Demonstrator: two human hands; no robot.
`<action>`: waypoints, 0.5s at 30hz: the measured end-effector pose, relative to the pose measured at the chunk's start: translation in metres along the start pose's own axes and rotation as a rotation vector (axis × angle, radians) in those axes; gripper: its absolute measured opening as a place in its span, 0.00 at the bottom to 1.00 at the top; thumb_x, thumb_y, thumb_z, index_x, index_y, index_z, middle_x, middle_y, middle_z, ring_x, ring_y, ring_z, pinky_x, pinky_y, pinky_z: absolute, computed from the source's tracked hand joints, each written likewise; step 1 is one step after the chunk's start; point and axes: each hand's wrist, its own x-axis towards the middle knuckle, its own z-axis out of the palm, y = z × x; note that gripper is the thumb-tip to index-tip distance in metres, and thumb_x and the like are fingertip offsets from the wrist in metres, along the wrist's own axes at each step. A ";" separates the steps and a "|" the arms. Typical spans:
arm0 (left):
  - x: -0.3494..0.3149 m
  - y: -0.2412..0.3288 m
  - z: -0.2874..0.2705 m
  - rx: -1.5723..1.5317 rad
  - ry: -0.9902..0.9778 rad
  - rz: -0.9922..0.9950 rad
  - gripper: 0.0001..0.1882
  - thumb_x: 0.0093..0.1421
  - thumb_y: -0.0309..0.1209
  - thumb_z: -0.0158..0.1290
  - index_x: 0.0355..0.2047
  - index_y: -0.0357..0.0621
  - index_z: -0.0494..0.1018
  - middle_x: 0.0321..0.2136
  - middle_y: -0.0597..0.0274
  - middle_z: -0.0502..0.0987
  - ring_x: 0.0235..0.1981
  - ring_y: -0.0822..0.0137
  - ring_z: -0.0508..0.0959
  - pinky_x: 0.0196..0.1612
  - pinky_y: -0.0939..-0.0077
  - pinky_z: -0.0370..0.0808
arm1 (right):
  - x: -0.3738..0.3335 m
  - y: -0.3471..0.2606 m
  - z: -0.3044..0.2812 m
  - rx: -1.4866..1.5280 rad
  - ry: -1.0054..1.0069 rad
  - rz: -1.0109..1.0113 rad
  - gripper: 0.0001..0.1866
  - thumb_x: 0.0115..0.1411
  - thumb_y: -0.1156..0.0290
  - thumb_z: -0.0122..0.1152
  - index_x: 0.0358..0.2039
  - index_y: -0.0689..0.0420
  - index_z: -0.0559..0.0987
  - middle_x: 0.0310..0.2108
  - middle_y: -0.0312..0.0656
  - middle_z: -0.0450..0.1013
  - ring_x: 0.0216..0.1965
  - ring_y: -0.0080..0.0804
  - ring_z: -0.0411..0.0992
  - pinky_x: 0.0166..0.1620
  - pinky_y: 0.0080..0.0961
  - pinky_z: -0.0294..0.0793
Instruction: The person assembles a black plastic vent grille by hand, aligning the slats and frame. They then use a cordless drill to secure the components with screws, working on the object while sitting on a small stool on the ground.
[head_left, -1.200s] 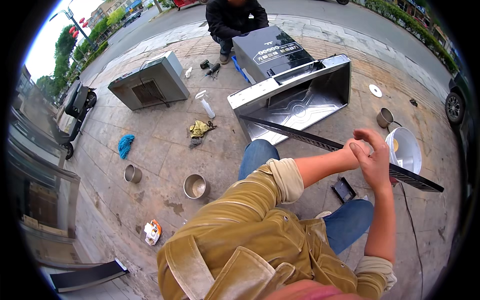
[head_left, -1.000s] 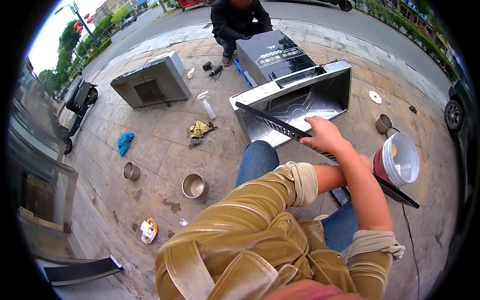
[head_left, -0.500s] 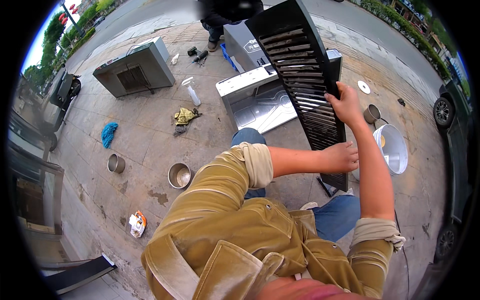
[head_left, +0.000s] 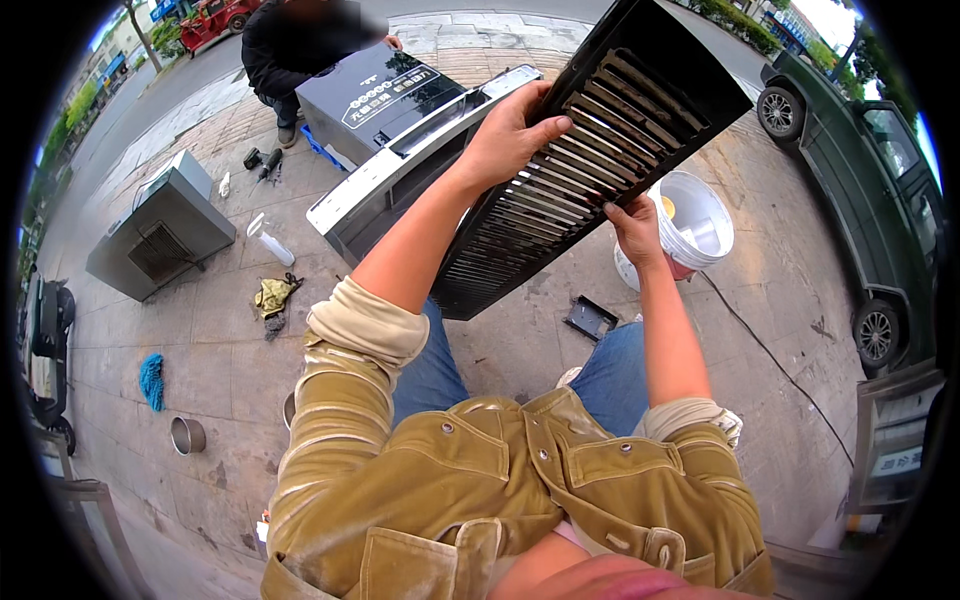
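Note:
A long black slotted grille panel is held up at a slant in front of me, its wide end raised to the upper right. Brownish grime coats the bars near that end. My left hand grips the panel's left edge, thumb over the face. On the opposite edge, lower down, my right hand is closed with its thumb on the front. The panel hides the fingers behind it in part. Behind the panel and my left forearm lies an open metal appliance housing with a white rim.
A white bucket stands at the right, near a small black tray and a cable. Leftward are a grey appliance, spray bottle, yellow cloth, blue cloth and metal pot. A person crouches beside a dark box.
The panel has swung into a steeper slant, its top leaning right. My left hand has gone from near its lower right edge to its upper left edge. The view has turned right.

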 end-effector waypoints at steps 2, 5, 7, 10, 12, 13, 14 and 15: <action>0.002 -0.020 0.014 0.056 0.092 0.050 0.17 0.61 0.28 0.58 0.49 0.36 0.71 0.37 0.61 0.78 0.39 0.75 0.75 0.45 0.78 0.73 | -0.007 -0.007 -0.010 -0.030 0.027 0.041 0.17 0.56 0.84 0.62 0.47 0.61 0.76 0.46 0.41 0.77 0.48 0.33 0.75 0.55 0.32 0.73; -0.003 -0.046 0.038 0.056 0.184 0.133 0.16 0.58 0.29 0.60 0.45 0.36 0.73 0.33 0.60 0.80 0.35 0.74 0.76 0.41 0.78 0.74 | -0.015 -0.015 -0.032 -0.094 0.039 0.069 0.18 0.57 0.83 0.61 0.49 0.61 0.74 0.48 0.42 0.76 0.49 0.33 0.74 0.56 0.31 0.70; -0.014 -0.049 0.049 0.043 0.128 0.026 0.15 0.62 0.24 0.56 0.48 0.34 0.70 0.38 0.62 0.79 0.41 0.75 0.77 0.46 0.80 0.74 | -0.024 -0.015 -0.041 -0.207 0.101 0.095 0.20 0.57 0.81 0.62 0.51 0.61 0.73 0.48 0.41 0.75 0.50 0.31 0.73 0.56 0.29 0.69; -0.023 -0.048 0.076 0.096 0.167 0.060 0.15 0.60 0.24 0.58 0.47 0.34 0.71 0.37 0.62 0.79 0.38 0.76 0.77 0.43 0.80 0.74 | -0.034 -0.025 -0.049 -0.228 0.168 0.131 0.22 0.57 0.80 0.63 0.52 0.62 0.72 0.49 0.41 0.74 0.51 0.29 0.70 0.56 0.27 0.68; -0.032 -0.047 0.087 0.124 0.174 0.062 0.15 0.59 0.25 0.59 0.46 0.35 0.72 0.35 0.62 0.80 0.36 0.77 0.76 0.42 0.80 0.74 | -0.043 -0.033 -0.050 -0.252 0.217 0.179 0.24 0.57 0.79 0.64 0.54 0.62 0.70 0.51 0.41 0.72 0.52 0.31 0.69 0.57 0.28 0.67; -0.032 -0.044 0.090 0.149 0.174 0.078 0.15 0.59 0.25 0.59 0.46 0.35 0.73 0.35 0.62 0.80 0.35 0.77 0.76 0.41 0.80 0.74 | -0.039 -0.043 -0.046 -0.268 0.228 0.120 0.25 0.56 0.78 0.64 0.54 0.62 0.69 0.51 0.42 0.72 0.52 0.31 0.69 0.57 0.28 0.67; -0.035 -0.041 0.094 0.154 0.197 0.098 0.16 0.58 0.24 0.60 0.46 0.35 0.73 0.34 0.61 0.80 0.35 0.77 0.77 0.40 0.80 0.74 | -0.036 -0.056 -0.042 -0.283 0.239 0.062 0.26 0.56 0.77 0.65 0.55 0.63 0.69 0.51 0.42 0.72 0.53 0.31 0.69 0.58 0.28 0.66; -0.039 -0.039 0.095 0.166 0.194 0.080 0.16 0.58 0.24 0.60 0.46 0.35 0.73 0.33 0.61 0.80 0.35 0.77 0.77 0.40 0.80 0.74 | -0.030 -0.073 -0.034 -0.298 0.249 -0.007 0.26 0.56 0.77 0.65 0.55 0.63 0.68 0.52 0.42 0.72 0.53 0.32 0.69 0.58 0.29 0.66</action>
